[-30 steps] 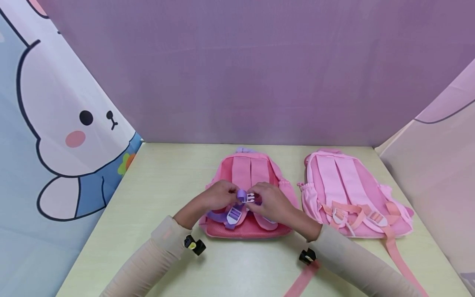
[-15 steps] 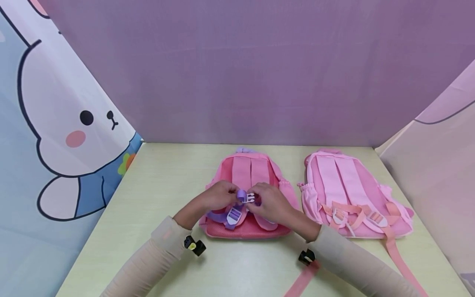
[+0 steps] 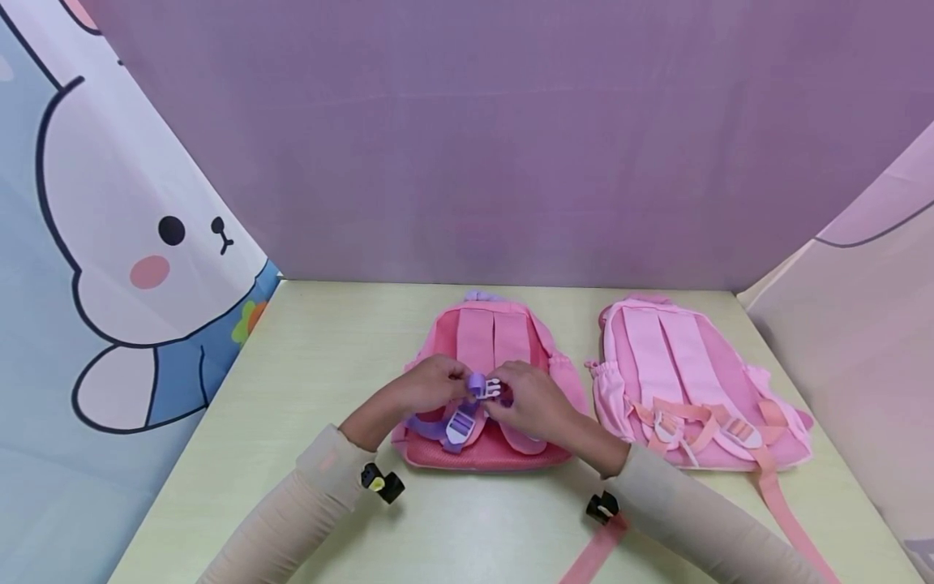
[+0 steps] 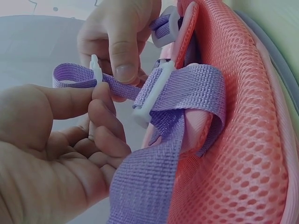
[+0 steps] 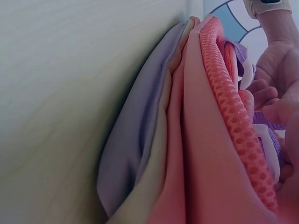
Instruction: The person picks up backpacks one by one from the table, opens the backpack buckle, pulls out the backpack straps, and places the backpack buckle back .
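A pink backpack (image 3: pixel 476 332) lies back-side up at the middle of the table, its mesh panel (image 4: pixel 243 116) and purple webbing strap (image 4: pixel 145 186) large in the left wrist view. Above it, my left hand (image 3: pixel 434 383) pinches the looped purple webbing (image 4: pixel 70 74) beside a white side-release buckle (image 3: pixel 490 389). My right hand (image 3: pixel 536 399) holds the pronged end of that buckle between thumb and fingers. A white strap adjuster (image 3: pixel 460 425) hangs just below. In the right wrist view the right fingers are partly hidden behind the backpack's edge, and the left hand (image 5: pixel 278 65) shows beyond.
A second, paler pink backpack (image 3: pixel 693 365) lies to the right, with peach straps and white adjusters. One peach strap (image 3: pixel 788 511) trails toward the near edge, and another strap end (image 3: pixel 594 551) lies under the right forearm. A purple wall (image 3: pixel 503 162) stands behind the table.
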`<state>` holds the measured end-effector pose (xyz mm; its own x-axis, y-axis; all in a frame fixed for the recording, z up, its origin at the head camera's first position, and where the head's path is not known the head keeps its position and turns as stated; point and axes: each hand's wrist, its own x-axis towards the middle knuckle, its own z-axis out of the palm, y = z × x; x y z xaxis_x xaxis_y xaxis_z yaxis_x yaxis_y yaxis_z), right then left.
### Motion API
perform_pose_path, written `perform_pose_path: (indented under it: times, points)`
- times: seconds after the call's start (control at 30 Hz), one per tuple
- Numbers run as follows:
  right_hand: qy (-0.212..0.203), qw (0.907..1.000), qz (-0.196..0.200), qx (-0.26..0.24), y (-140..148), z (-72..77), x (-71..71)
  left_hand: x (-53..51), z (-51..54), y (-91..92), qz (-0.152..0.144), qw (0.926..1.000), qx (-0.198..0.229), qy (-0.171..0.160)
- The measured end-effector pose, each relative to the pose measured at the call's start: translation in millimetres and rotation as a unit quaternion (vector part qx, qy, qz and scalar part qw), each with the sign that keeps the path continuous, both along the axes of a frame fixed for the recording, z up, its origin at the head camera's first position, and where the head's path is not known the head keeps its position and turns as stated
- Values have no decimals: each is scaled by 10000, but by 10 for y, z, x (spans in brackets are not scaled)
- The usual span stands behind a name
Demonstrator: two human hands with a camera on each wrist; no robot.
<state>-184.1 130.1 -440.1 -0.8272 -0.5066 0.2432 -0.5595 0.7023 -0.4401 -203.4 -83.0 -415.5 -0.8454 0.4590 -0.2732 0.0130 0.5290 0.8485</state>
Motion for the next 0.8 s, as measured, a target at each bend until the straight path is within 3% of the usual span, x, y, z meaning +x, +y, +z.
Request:
perform_pose_path:
  times: [0.8]
  points:
    - [-188,9996,83,-173,6,28,3,-39,-20,-38,-183,9998,-23,96]
